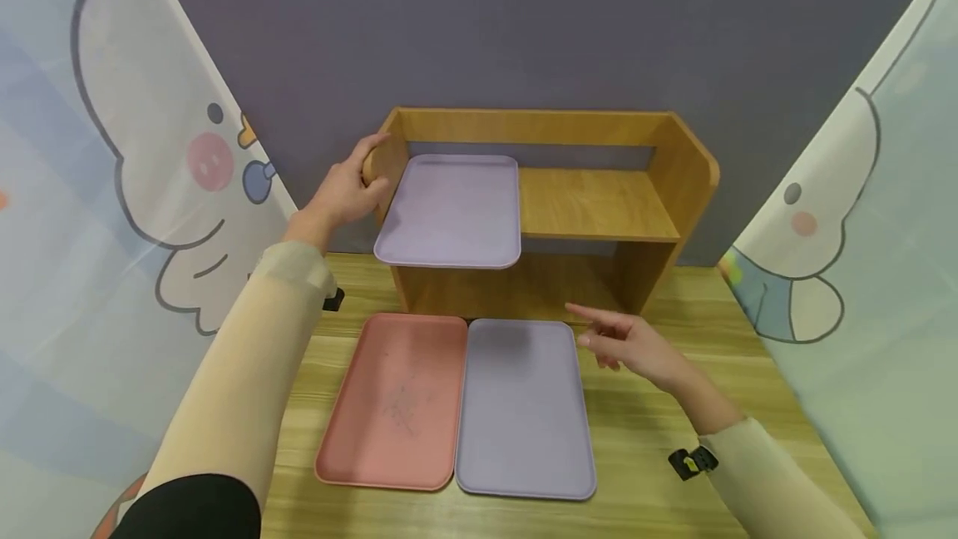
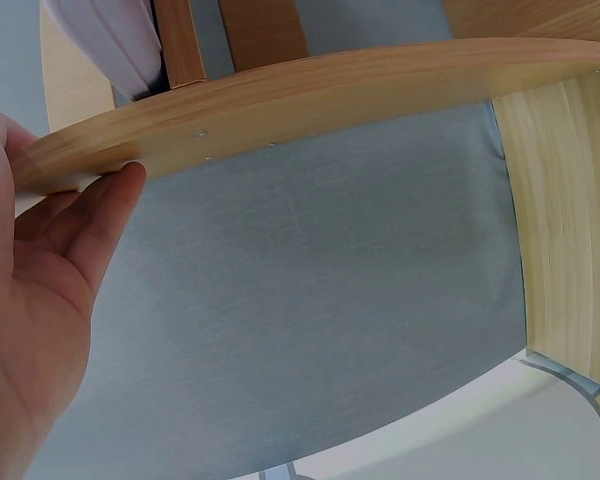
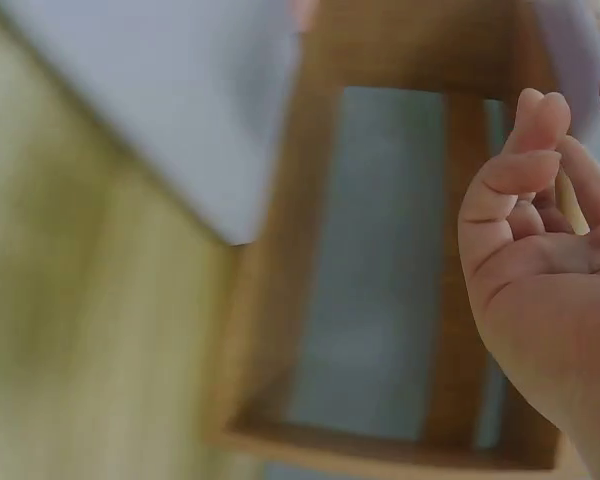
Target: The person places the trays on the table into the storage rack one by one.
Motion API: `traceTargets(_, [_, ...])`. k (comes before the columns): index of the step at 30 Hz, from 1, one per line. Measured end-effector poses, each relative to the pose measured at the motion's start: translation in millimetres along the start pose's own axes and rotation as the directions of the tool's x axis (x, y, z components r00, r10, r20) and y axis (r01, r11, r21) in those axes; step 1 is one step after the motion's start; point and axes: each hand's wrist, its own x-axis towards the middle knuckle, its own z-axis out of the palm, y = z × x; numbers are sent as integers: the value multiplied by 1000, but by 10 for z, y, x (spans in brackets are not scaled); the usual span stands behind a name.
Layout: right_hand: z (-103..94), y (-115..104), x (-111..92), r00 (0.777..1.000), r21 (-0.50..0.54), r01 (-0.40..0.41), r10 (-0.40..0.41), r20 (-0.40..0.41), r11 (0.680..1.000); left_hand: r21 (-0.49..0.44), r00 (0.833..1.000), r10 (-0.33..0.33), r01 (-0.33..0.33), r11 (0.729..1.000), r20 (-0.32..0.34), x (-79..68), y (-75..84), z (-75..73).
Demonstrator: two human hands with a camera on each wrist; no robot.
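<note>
A small two-level wooden desk shelf (image 1: pixel 599 200) stands against the grey back wall. At its upper left side panel (image 2: pixel 330 105), my left hand (image 1: pixel 343 190) grips the front edge, fingertips lying on the outer face in the left wrist view. A lavender tray (image 1: pixel 453 210) rests on the shelf's upper level at the left, its near edge jutting past the board. My right hand (image 1: pixel 632 346) hovers in front of the shelf's lower right, index finger extended and the other fingers loosely bent. It holds nothing, as the right wrist view also shows.
On the wood-grain table (image 1: pixel 659 456) in front of the shelf, a pink tray (image 1: pixel 392 402) and a second lavender tray (image 1: pixel 524 410) lie side by side. Cartoon-printed sheets (image 1: pixel 82 289) flank the table left and right.
</note>
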Motion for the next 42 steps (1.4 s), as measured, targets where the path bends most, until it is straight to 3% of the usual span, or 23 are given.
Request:
traceTargets(8, [195,648,-364,990,-8,-111,112,84,994,13,1000,15,-15,1000,-16,-8,-23,-46])
traceTargets(16, [396,1068,-503,978,-43,-95,101,184,995,27,1000,17,-17,1000,-25,-9,-64,-69])
traceTargets(21, [524,1134,-478,974,-91,-72,89,209,993,29,1000,8,-8,1000,-24,-2,-85,-82])
traceTargets(27, [716,1087,-378,989,-274,-29,67,131,961,33,999,10,-9,999,-38,2,-134,-97])
traceTargets(30, [774,1041,-368,992,-317,-35,72,104,948,36,999,9,-7,999,-38,2,-144,-96])
traceTargets(33, [784,1024,-363,991,-285,-55,86,99,957,39,999,7,-6,999,-41,-1,-137,-95])
traceTargets(38, [768,1046,-372,981,-120,-123,139,134,985,38,999,8,-6,999,-36,-6,-117,-86])
traceTargets(42, [749,1057,-394,969,-22,-161,162,184,987,39,999,10,-9,999,-35,3,-112,-84])
